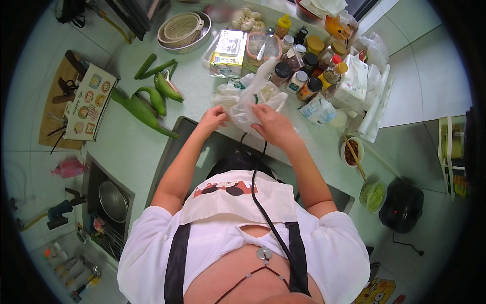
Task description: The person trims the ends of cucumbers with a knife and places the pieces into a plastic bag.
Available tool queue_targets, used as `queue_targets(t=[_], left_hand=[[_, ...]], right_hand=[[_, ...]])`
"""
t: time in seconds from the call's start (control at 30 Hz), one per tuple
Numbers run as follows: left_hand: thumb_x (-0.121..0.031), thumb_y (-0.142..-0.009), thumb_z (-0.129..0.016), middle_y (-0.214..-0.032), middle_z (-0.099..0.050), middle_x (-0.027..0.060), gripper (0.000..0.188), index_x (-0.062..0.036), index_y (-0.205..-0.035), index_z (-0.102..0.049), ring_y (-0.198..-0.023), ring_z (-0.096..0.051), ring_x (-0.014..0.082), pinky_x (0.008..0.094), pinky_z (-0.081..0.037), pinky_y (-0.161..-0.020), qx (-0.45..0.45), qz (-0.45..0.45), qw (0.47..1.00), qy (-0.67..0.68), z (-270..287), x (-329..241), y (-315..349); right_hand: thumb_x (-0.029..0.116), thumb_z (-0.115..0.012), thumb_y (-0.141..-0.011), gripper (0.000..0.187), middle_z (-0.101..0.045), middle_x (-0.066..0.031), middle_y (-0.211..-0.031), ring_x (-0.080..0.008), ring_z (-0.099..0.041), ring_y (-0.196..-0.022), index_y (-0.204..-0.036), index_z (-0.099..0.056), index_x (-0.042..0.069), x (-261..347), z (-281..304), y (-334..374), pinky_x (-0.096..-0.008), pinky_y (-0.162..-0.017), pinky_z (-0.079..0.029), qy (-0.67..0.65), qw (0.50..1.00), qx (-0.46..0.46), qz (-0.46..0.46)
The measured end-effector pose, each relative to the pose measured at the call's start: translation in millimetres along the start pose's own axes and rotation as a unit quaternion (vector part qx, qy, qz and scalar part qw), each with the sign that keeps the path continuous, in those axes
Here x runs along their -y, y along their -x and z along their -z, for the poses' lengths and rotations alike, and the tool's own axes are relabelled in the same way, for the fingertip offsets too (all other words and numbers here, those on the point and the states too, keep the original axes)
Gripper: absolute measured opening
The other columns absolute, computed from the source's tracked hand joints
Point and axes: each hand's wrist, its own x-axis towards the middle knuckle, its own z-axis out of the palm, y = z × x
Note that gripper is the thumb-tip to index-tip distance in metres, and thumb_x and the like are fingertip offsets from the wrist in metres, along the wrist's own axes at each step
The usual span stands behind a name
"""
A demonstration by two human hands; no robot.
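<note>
A crumpled, translucent white plastic bag (242,112) rises from the counter in front of me, its upper part standing up and slightly blurred. My right hand (275,125) grips the bag's right side between thumb and fingers. Just left of the bag is my left hand (213,120), its fingers curled together. Whether they pinch anything is too small to tell. More crumpled plastic (228,93) lies behind the bag. To the left, long green vegetables (142,112) rest on the counter, with a shorter, curved green one (156,100) beside them.
Spice jars and bottles (297,81) crowd the back right. A colander (181,30) sits inside a metal basin at the back left. A sink (169,144) lies under my forearms. On the right are a bowl with chopsticks (353,152) and a black appliance (401,205).
</note>
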Motion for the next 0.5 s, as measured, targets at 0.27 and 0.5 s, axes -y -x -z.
queue_targets(t=[0.27, 0.5], left_hand=[[-0.009, -0.089, -0.048, -0.084, -0.06, 0.0055, 0.012, -0.0013, -0.094, -0.057, -0.074, -0.057, 0.0112, 0.0241, -0.046, -0.065, -0.202, -0.446, 0.869, 0.065, -5, -70, 68], [-0.018, -0.09, -0.05, -0.086, -0.061, 0.0079, 0.019, -0.0005, -0.091, -0.058, -0.082, -0.058, 0.016, 0.0291, -0.045, -0.074, -0.064, -0.336, 0.939, -0.019, -16, -30, 10]], right_hand=[[0.02, -0.06, -0.077, 0.048, -0.048, -0.0093, -0.121, -0.0285, -0.053, -0.104, -0.124, -0.048, 0.021, 39, -67, -33, -0.0415, -0.081, -0.045, 0.147, 0.981, 0.068, 0.106], [0.028, -0.055, -0.083, 0.035, -0.052, -0.0145, -0.112, -0.0296, -0.05, -0.107, -0.111, -0.052, 0.008, 4, -78, -3, -0.0446, -0.089, -0.036, -0.266, 0.954, 0.054, -0.131]])
